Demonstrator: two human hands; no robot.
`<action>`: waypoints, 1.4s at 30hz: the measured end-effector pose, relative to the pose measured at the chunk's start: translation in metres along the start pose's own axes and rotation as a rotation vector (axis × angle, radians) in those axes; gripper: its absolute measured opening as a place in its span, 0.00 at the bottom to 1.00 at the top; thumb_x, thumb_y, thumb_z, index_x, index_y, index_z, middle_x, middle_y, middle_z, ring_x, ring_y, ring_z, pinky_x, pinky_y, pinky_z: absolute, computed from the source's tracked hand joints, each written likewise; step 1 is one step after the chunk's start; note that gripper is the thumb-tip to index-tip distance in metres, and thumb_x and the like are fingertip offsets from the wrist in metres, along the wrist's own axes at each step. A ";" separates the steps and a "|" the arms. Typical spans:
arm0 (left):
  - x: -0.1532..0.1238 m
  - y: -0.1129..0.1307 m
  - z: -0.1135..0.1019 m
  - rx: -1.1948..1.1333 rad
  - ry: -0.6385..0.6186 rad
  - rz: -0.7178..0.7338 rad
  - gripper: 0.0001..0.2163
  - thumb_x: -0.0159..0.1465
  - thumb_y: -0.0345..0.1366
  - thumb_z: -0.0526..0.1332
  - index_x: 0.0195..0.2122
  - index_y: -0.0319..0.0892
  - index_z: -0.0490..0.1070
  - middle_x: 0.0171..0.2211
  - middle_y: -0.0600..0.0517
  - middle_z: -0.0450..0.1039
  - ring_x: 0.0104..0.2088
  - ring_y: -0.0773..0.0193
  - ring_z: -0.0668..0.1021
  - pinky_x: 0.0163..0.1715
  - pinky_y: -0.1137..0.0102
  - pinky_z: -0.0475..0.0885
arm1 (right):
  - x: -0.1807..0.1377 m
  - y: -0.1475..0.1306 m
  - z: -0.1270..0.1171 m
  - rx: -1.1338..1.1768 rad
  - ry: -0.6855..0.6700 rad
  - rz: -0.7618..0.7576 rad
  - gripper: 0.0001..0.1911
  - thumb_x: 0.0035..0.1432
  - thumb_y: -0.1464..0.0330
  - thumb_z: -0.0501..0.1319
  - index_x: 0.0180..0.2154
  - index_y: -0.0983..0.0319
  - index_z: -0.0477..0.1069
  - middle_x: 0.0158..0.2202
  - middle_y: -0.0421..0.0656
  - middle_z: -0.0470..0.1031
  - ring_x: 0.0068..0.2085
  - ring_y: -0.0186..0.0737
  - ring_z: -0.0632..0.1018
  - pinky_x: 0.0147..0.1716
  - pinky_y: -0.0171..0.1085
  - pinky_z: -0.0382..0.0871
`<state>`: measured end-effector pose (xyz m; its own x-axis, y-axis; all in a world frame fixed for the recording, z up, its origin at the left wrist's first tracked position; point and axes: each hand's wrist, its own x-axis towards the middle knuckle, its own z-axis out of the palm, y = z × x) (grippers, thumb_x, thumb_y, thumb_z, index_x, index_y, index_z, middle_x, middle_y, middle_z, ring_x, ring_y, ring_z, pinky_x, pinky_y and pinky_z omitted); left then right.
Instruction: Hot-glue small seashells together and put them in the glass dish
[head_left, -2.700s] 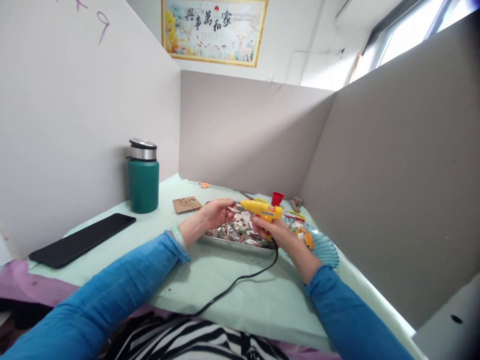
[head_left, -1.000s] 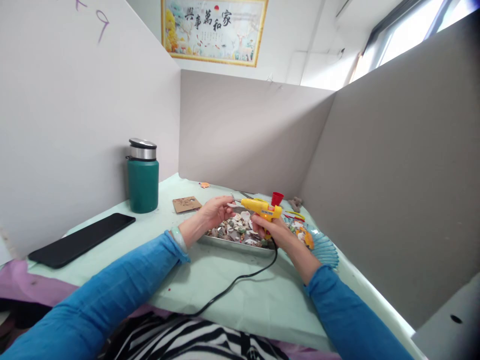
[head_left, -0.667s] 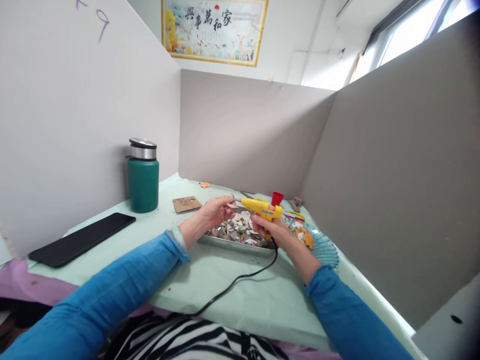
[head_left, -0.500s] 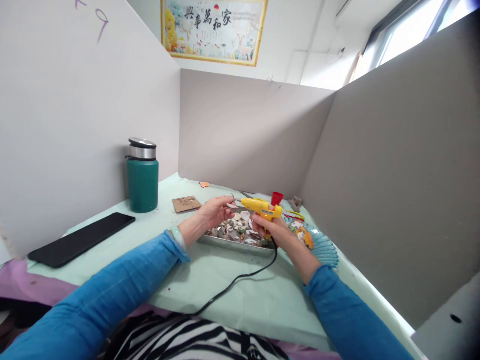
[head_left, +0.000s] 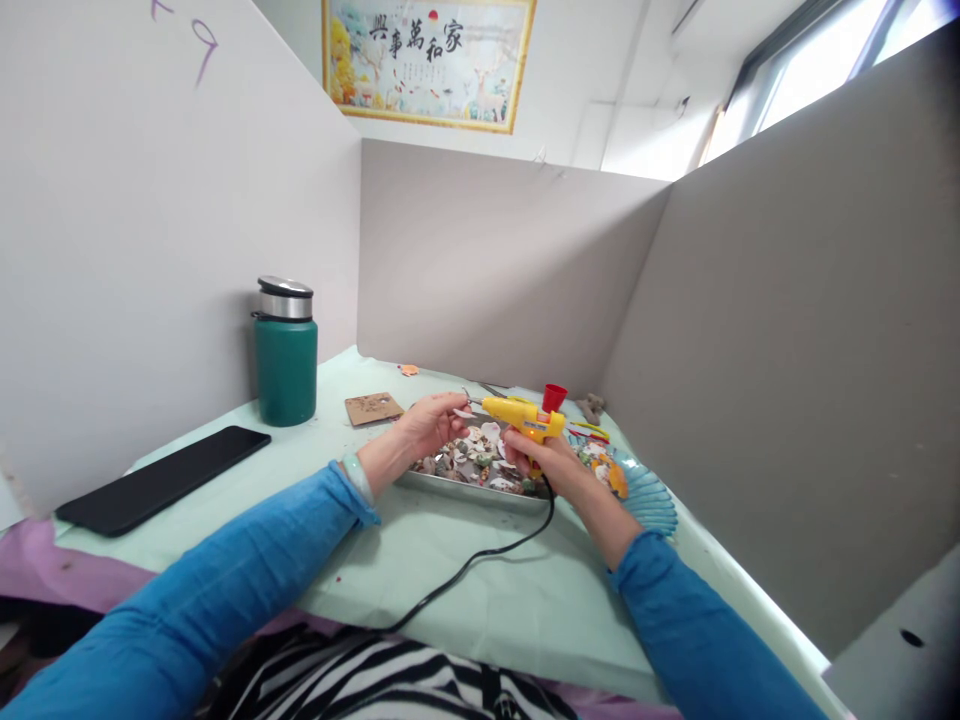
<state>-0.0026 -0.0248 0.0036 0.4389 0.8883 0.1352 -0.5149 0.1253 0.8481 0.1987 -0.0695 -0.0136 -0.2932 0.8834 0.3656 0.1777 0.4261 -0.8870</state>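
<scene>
Cord [head_left: 480, 554], smooth and black, curves over creased mint cloth [head_left: 555, 590] before a metal tray [head_left: 480, 488] of rough shells [head_left: 489, 449]. Above, the right hand [head_left: 551, 460] closes round a yellow plastic glue gun [head_left: 517, 412], its nozzle [head_left: 476, 401] near a thin white piece [head_left: 464, 413] pinched by the left hand [head_left: 429, 425]. Beyond: tapered red cup [head_left: 554, 397].

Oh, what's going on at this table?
A person is working with both hands over a metal tray of shells. The right hand grips a yellow glue gun, its black cord trailing to the near table edge. The left hand pinches a small pale piece close to the nozzle; whether they touch is too small to tell. A blue ribbed dish sits to the right.
</scene>
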 end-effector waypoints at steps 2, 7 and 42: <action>0.000 0.000 -0.001 0.007 -0.010 0.003 0.03 0.54 0.29 0.64 0.27 0.36 0.69 0.20 0.55 0.70 0.16 0.74 0.68 0.24 0.72 0.70 | 0.000 0.001 0.000 -0.002 0.011 -0.004 0.16 0.52 0.55 0.61 0.25 0.62 0.67 0.21 0.37 0.68 0.18 0.27 0.63 0.18 0.31 0.56; 0.000 0.000 -0.001 0.007 -0.025 0.007 0.04 0.53 0.29 0.64 0.27 0.36 0.69 0.20 0.55 0.69 0.16 0.74 0.68 0.23 0.73 0.69 | 0.001 0.004 0.000 0.009 0.015 -0.003 0.16 0.53 0.56 0.61 0.26 0.62 0.68 0.21 0.37 0.68 0.18 0.27 0.63 0.18 0.31 0.55; 0.006 -0.005 -0.005 0.074 0.020 0.091 0.07 0.50 0.32 0.66 0.25 0.37 0.68 0.20 0.57 0.67 0.16 0.74 0.66 0.20 0.73 0.66 | 0.002 0.003 0.000 -0.030 0.017 -0.006 0.16 0.52 0.56 0.60 0.25 0.63 0.68 0.20 0.37 0.67 0.18 0.27 0.63 0.19 0.32 0.56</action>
<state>-0.0016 -0.0181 -0.0024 0.3777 0.9033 0.2034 -0.4954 0.0115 0.8686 0.1988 -0.0667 -0.0153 -0.2779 0.8841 0.3758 0.2040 0.4366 -0.8762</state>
